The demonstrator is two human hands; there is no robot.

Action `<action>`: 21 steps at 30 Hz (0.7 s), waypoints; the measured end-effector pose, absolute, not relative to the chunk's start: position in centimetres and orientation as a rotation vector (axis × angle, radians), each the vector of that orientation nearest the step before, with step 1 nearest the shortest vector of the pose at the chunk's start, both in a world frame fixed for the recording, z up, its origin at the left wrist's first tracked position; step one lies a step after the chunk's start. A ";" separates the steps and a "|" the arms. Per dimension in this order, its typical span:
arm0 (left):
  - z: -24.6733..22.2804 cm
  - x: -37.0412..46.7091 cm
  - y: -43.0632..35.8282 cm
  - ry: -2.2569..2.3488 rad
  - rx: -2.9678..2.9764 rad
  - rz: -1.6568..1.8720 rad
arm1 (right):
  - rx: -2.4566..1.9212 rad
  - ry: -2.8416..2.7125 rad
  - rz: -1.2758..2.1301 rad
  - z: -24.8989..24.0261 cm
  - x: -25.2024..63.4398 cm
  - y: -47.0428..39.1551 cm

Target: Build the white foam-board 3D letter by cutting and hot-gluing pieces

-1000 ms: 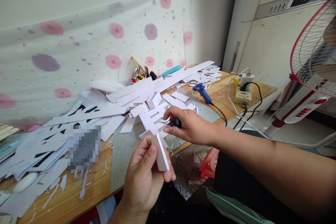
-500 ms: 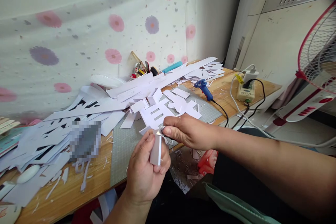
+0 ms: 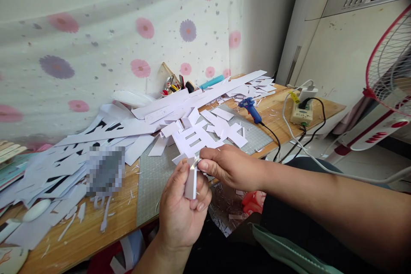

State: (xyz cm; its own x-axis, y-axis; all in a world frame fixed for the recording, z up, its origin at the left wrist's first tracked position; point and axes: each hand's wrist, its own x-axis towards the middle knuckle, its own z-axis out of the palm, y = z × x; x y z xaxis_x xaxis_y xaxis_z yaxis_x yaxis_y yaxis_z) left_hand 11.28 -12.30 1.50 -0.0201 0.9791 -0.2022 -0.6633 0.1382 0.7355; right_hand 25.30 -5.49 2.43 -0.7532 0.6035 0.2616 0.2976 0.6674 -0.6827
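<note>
My left hand (image 3: 181,205) is closed on a small white foam board piece (image 3: 190,183), held upright in front of the table edge. In my closed right hand (image 3: 229,165) is a craft knife (image 3: 194,163); only its bright blade shows, and the fingers cover the handle. The blade lies against the top end of the piece. Just beyond my hands, a grey cutting mat (image 3: 149,188) carries loose white cut-outs, one of them a panel with slots (image 3: 192,139).
White sheets and offcuts (image 3: 77,158) are heaped on the left of the wooden table (image 3: 118,227). A blue glue gun (image 3: 251,110) rests at the mat's back right, its cord running near a power strip (image 3: 302,112). A fan (image 3: 390,77) stands at right.
The blade has shifted slightly at the top of the foam board piece, and a pale sliver now shows by my right fingertips. The view has shifted a little.
</note>
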 end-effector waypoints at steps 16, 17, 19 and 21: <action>1.4 11.0 -12.1 0.830 0.473 1.408 | -0.745 -2.348 0.908 2.4 24.9 -5.7; 1.4 11.0 -12.1 0.835 0.464 1.411 | -0.751 -2.359 0.905 2.5 24.8 -5.7; 1.4 11.0 -12.0 0.848 0.439 1.422 | -0.773 -2.378 0.894 2.5 24.7 -5.9; 1.5 11.1 -11.9 0.855 0.421 1.433 | -0.786 -2.385 0.892 2.5 24.7 -6.0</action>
State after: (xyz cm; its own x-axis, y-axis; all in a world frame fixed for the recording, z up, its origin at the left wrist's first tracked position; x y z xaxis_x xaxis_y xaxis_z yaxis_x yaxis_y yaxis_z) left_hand 11.11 -11.93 1.45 -0.0808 0.9631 -0.2566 -0.6835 0.1339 0.7176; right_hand 24.66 -6.01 2.53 -0.7245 0.6520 0.2236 0.3451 0.6240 -0.7011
